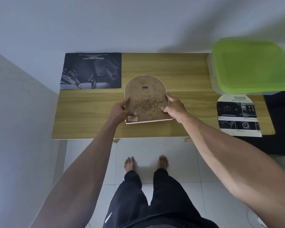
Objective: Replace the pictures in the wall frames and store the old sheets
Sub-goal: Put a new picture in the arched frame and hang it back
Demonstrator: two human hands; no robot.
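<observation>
Domestic room, probably a home: plain white walls (138, 22), glossy white floor tiles (179, 162), small wood-grain table (179, 71) against the wall, person's bare feet (129, 163) on the tiles.

left hand (122, 109), right hand (174, 107), fingers seemingly curled

frames: one arched frame (146, 97), face down
printed sheets: two, a dark rectangular sheet (91, 71) and an arched sheet (238, 115)
lidded boxes: one green-lidded box (252, 66)
tables: one wooden table (184, 76)
hands: two, left hand (120, 111) and right hand (175, 107)
</observation>
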